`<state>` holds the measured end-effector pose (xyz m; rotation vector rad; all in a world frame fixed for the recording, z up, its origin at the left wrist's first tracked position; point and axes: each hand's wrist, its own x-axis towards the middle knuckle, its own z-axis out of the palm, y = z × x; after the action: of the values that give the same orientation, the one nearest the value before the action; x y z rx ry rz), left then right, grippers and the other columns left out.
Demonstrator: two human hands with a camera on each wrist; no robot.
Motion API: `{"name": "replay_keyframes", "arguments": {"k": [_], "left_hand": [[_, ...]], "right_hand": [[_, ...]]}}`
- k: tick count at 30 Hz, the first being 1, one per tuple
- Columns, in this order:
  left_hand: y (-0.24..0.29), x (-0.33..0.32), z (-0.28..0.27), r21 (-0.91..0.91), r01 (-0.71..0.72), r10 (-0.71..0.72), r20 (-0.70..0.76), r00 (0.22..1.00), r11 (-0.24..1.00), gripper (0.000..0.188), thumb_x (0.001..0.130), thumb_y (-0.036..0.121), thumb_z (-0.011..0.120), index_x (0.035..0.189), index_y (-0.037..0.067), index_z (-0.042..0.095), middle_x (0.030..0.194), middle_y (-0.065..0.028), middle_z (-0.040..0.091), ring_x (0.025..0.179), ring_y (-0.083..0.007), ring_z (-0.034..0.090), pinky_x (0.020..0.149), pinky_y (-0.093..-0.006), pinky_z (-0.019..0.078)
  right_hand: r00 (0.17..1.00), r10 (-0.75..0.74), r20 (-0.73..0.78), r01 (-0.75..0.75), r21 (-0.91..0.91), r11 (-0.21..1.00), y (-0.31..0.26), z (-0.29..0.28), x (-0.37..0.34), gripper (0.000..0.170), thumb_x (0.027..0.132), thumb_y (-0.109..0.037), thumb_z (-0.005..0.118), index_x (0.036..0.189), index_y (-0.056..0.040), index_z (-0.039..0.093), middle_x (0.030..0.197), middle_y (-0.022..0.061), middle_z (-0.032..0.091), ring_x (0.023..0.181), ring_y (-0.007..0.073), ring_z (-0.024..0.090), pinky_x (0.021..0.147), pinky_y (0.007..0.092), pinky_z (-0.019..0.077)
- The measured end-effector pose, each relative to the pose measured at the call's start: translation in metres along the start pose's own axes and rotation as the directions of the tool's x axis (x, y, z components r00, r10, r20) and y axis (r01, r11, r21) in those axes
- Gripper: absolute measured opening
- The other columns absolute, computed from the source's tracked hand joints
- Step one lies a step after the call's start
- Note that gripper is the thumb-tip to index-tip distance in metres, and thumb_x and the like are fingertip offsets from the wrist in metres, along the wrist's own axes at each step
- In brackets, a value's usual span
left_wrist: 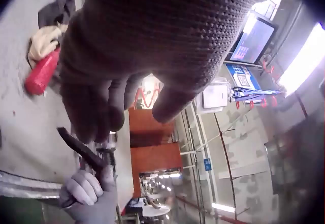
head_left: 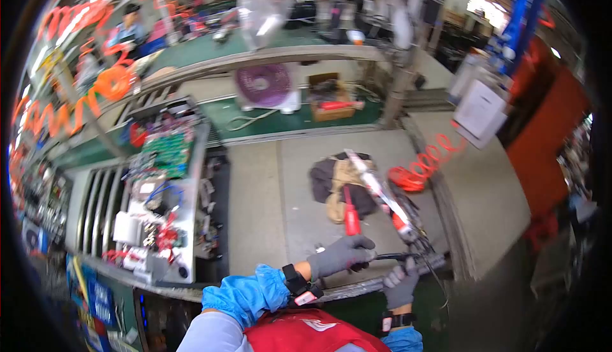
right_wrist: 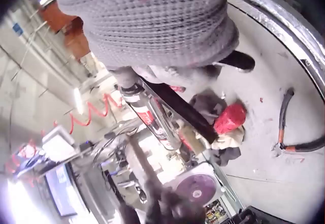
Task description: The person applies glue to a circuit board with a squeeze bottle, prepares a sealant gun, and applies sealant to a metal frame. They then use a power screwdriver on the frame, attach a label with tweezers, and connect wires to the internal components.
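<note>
My right hand, in a grey knit glove, grips a slim dark tool near the table's front edge. In the right wrist view, a dark bar juts from below that gloved hand; its working end cannot be made out. My left hand, also gloved, reaches toward the tool with fingers loosely extended and thumb apart. Beyond the hands, a red handle lies against a bundle of dark and tan cloth. Black-and-orange handles lie spread on the tabletop in the right wrist view.
A long silver-and-red cylindrical tool lies beside the cloth, near a red coiled hose. On the left, a metal tray carries circuit boards and wires. At the back are a purple fan and a cardboard box.
</note>
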<state>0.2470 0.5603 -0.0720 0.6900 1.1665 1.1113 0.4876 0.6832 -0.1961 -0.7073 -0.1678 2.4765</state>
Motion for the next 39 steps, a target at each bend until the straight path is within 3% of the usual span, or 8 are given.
{"name": "replay_keyframes", "arguments": {"k": [9, 13, 15, 18, 19, 22, 25, 39], "left_hand": [[-0.047, -0.191, -0.049, 0.364, 0.103, 0.109, -0.517, 0.849, 0.925, 0.051, 0.094, 0.032, 0.064, 0.130, -0.001, 0.052, 0.112, -0.0123, 0.064, 0.101, -0.0211, 0.063, 0.083, -0.0359, 0.0512], [0.032, -0.331, -0.019, 0.493, 0.125, 0.162, -0.499, 0.852, 0.861, 0.041, 0.091, 0.026, 0.066, 0.121, -0.002, 0.061, 0.095, -0.0119, 0.069, 0.091, -0.0216, 0.067, 0.081, -0.0312, 0.0515], [0.045, -0.400, -0.006, 0.486, -0.081, 0.454, -0.728, 0.514, 0.870, 0.034, 0.091, 0.023, 0.064, 0.111, -0.005, 0.063, 0.081, -0.0113, 0.068, 0.077, -0.0200, 0.068, 0.070, -0.0297, 0.0522], [0.024, -0.483, -0.056, 0.766, -0.167, 0.722, -0.641, -0.261, 0.620, 0.030, 0.097, 0.024, 0.052, 0.110, -0.003, 0.058, 0.075, -0.0066, 0.060, 0.069, -0.0146, 0.057, 0.066, -0.0280, 0.0465], [0.021, -0.500, -0.074, 0.706, -0.005, 0.643, -0.648, -0.408, 0.708, 0.032, 0.099, 0.026, 0.049, 0.110, -0.002, 0.060, 0.085, -0.0063, 0.060, 0.078, -0.0136, 0.056, 0.073, -0.0280, 0.0453], [-0.027, -0.537, -0.155, 0.671, 0.023, 0.660, -0.722, -0.205, 0.741, 0.035, 0.100, 0.029, 0.048, 0.108, -0.002, 0.062, 0.087, -0.0065, 0.062, 0.083, -0.0145, 0.056, 0.080, -0.0284, 0.0447], [-0.073, -0.539, -0.184, 0.392, -0.359, 0.464, -0.875, 0.139, 0.847, 0.063, 0.106, 0.049, 0.028, 0.110, -0.003, 0.065, 0.101, -0.0094, 0.067, 0.095, -0.0152, 0.058, 0.086, -0.0303, 0.0453], [-0.128, -0.471, -0.141, 0.515, -0.404, 0.579, -0.814, 0.045, 0.756, 0.053, 0.091, 0.044, 0.067, 0.116, 0.001, 0.048, 0.087, -0.0035, 0.056, 0.076, -0.0125, 0.057, 0.065, -0.0307, 0.0480]], "right_hand": [[0.980, 0.200, 0.020, -0.199, -0.045, 0.979, -0.034, -0.130, 0.117, 0.056, 0.093, -0.062, 0.051, 0.065, -0.0141, 0.055, 0.045, -0.0074, 0.028, 0.036, 0.0070, 0.020, 0.035, 0.0256, 0.0185], [0.988, -0.050, -0.145, -0.005, -0.355, 0.935, -0.024, -0.086, 0.093, 0.047, 0.094, -0.050, 0.055, 0.100, -0.0040, 0.065, 0.074, 0.0050, 0.060, 0.059, 0.0161, 0.054, 0.055, 0.0297, 0.0445], [0.901, -0.336, -0.273, 0.167, -0.496, 0.852, 0.001, -0.062, 0.076, 0.044, 0.095, -0.042, 0.056, 0.112, -0.0017, 0.064, 0.101, 0.0128, 0.068, 0.085, 0.0230, 0.066, 0.076, 0.0350, 0.0521], [0.505, -0.860, 0.070, -0.153, -0.974, -0.169, 0.025, -0.056, 0.054, 0.046, 0.095, -0.035, 0.056, 0.126, -0.0004, 0.058, 0.127, 0.0169, 0.059, 0.114, 0.0266, 0.057, 0.098, 0.0413, 0.0434], [0.541, -0.834, 0.113, 0.020, -0.992, -0.121, 0.049, -0.048, 0.049, 0.047, 0.094, -0.037, 0.057, 0.127, -0.0033, 0.058, 0.123, 0.0129, 0.060, 0.112, 0.0260, 0.058, 0.094, 0.0404, 0.0453], [0.785, -0.614, 0.078, 0.323, -0.898, 0.299, 0.171, 0.069, -0.002, 0.048, 0.097, -0.037, 0.056, 0.129, -0.0012, 0.053, 0.115, 0.0111, 0.059, 0.099, 0.0213, 0.058, 0.087, 0.0395, 0.0485], [0.782, -0.278, 0.558, 0.597, -0.798, 0.075, 0.283, 0.192, -0.073, 0.040, 0.099, -0.030, 0.049, 0.122, 0.0013, 0.055, 0.110, 0.0121, 0.060, 0.096, 0.0215, 0.060, 0.088, 0.0360, 0.0485], [0.078, -0.506, 0.859, 0.841, -0.329, -0.429, 0.411, 0.300, -0.086, 0.024, 0.091, -0.018, 0.048, 0.094, 0.0022, 0.060, 0.086, 0.0137, 0.058, 0.083, 0.0271, 0.055, 0.076, 0.0383, 0.0445]]}}
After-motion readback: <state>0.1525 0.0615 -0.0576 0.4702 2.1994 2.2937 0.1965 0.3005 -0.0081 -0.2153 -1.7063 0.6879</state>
